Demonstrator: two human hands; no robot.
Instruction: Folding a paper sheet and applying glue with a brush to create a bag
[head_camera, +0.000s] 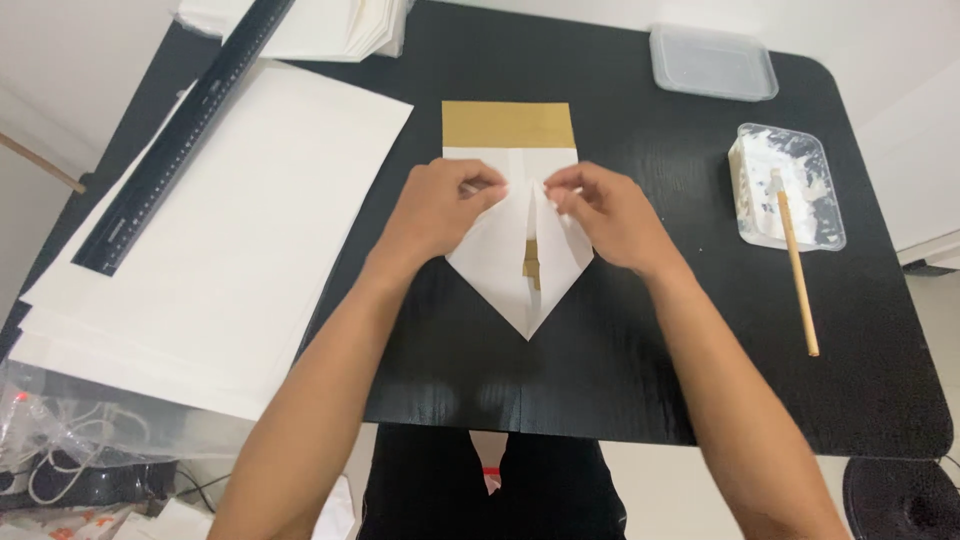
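Head view: both my forearms come in from the bottom edge and converge on the folded paper (510, 270) at the middle of the black table (640, 350). My left hand (435, 210) lies palm down, knuckles up, fingertips pinched on the top edge of the left flap. My right hand (610, 215) mirrors it, fingers curled and pinched on the top edge of the right flap. The two pinch points are just apart, either side of the centre slit. Both grips are closed on paper, thumbs hidden underneath.

The paper is white on its upper face, with a gold-brown band (508, 124) showing just beyond my fingertips. Its long axis runs straight away from me. The two flaps meet in a point below my wrists, and that point aims back at my body. A small strip of the gold side shows in the gap between the flaps, just under my thumbs.

Left of my left hand, well apart: a stack of large white sheets (230, 250), with a long black ruler (180, 130) lying diagonally across its far corner. Right of my right hand, well apart: a clear rectangular tub (800, 190) smeared with white paste, with a wooden stick (797, 262) resting in it, handle pointing toward me. Beyond that, a clear plastic lid (712, 62) lies flat near the far edge.
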